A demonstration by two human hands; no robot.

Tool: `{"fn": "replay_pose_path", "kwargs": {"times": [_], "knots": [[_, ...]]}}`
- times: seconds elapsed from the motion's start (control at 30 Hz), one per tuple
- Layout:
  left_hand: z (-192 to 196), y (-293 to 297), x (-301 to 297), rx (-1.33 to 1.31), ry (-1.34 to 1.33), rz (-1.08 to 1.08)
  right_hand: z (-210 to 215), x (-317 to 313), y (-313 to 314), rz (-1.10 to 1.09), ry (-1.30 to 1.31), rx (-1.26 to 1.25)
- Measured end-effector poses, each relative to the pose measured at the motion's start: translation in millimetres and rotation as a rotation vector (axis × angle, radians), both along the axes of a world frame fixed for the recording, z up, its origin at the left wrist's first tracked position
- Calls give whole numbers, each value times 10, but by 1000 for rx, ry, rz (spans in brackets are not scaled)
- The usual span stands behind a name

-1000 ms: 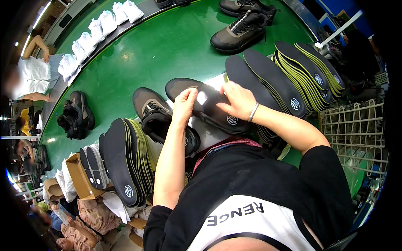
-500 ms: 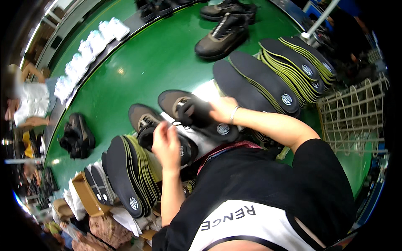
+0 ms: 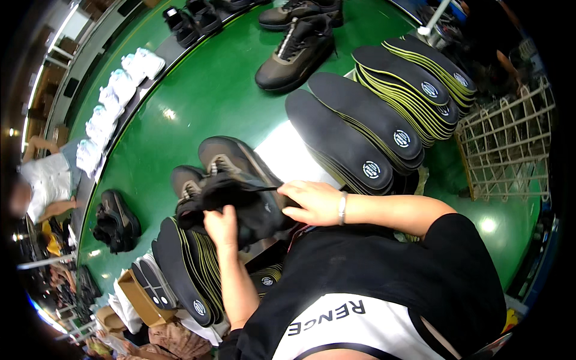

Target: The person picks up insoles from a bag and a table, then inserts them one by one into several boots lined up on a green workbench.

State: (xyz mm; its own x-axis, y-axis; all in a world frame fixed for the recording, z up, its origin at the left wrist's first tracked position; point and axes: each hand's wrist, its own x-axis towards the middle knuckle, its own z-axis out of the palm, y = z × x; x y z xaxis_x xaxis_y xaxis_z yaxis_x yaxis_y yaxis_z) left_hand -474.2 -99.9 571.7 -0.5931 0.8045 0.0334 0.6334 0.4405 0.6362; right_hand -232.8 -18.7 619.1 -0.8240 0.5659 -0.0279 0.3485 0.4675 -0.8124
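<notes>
The left hand (image 3: 221, 225) has dropped from the insole's heel end, where it lay a second ago, and now closes its fingers on the rear of a dark shoe (image 3: 240, 192) at the near edge of the green table (image 3: 198, 96). The right hand (image 3: 315, 201), which a moment back pressed a loose insole, now lies curled on that shoe's near side; whether it grips or only steadies is hard to tell. No loose insole shows any more, so it has probably gone inside the shoe. A second dark shoe (image 3: 187, 183) stands just to the left. Insole stacks (image 3: 366, 132) fan out to the right, each with a round white emblem at the heel; more insoles (image 3: 186, 276) stand on edge near the left elbow beside a small brown cardboard box (image 3: 141, 294). White packets (image 3: 114, 96) line the table's far left rim.
</notes>
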Motion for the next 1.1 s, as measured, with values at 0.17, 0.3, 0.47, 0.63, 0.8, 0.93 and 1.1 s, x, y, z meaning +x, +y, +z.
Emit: {"fn": "replay_pose_path", "kwargs": {"times": [0.17, 0.3, 0.47, 0.63, 0.8, 0.93, 1.1], "knots": [[318, 561, -962, 120, 10, -57, 135, 735, 235, 81, 16, -345], [638, 814, -2282, -86, 65, 159, 118, 1260, 239, -64, -23, -491], [869, 1257, -2350, 83, 594, 173, -498, 2000, -320, -511, -92, -526], [399, 1723, -943, 188, 209, -114, -1492, 2423, -1335, -976, -270, -714], [-436, 1589, 211, -83, -54, -401, -1812, 2659, -2150, -1256, -633, -1327], [-840, 1053, 592, -231, -49, -434, -1859, 2816, -2584, -1300, -654, -1397], [-1052, 671, 799, -77, 278, -617, -1788, 2999, -2474, -1378, -610, -1313]]}}
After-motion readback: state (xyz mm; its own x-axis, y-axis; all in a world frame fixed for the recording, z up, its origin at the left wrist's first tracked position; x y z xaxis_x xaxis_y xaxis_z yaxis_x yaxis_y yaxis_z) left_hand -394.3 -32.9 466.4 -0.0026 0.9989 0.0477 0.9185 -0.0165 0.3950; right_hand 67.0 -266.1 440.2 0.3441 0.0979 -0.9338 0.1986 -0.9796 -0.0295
